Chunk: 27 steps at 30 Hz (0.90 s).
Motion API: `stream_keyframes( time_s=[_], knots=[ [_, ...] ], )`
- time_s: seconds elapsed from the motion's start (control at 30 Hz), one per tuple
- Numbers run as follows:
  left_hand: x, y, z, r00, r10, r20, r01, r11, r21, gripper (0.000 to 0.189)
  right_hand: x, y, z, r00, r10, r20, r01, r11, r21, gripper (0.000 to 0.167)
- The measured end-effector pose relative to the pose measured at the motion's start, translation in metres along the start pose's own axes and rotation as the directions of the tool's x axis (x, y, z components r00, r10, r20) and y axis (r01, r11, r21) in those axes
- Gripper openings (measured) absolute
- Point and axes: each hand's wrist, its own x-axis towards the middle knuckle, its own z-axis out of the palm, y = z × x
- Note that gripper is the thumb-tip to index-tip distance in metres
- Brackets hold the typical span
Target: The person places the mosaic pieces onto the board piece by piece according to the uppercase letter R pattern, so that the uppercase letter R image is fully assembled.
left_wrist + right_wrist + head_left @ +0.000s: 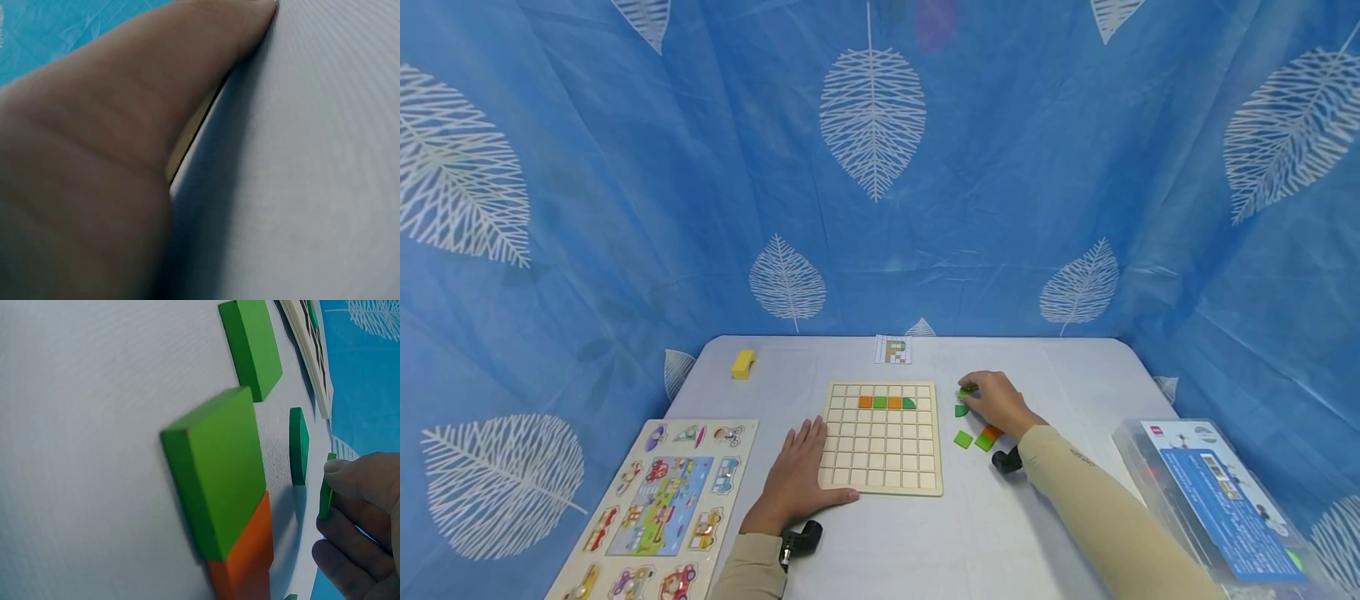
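Observation:
A wooden grid board (880, 462) lies on the table, with a row of orange and green square tiles (880, 402) and a dark green rounded tile (908, 403) near its far edge. My left hand (801, 479) rests at the board's left side, fingers extended and thumb along the near corner; the left wrist view shows mostly thumb and tabletop. To the right of the board, my right hand (998, 402) pinches a green tile (326, 495) between thumb and fingers, just above the table. Close by lie a dark green rounded tile (299, 447), a green square (963, 439) and touching green and orange tiles (228, 481).
A small pattern card (895, 350) lies beyond the board. At the far left sits a yellow arched block (742, 364). A wooden vehicle puzzle (655, 508) occupies the near left, and a clear plastic box (1217, 500) the right. Blue curtain surrounds the table.

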Motion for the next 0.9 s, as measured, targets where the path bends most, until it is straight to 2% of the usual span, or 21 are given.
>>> stream_keyframes(
  time_s=[0.43,0.9],
  knots=[
    [0.0006,0.0007,-0.0007,1.000,0.004,0.000,-0.004,1.000,0.003,0.140,0.0004,-0.0025,0.0043,1.000,-0.018,0.005,0.018,1.000,-0.005,0.032],
    [-0.0002,-0.0007,0.0024,1.000,0.004,-0.014,-0.004,1.000,0.010,0.140,-0.0028,-0.0049,0.0084,1.000,-0.002,0.015,0.002,1.000,0.007,0.031]
  ],
)
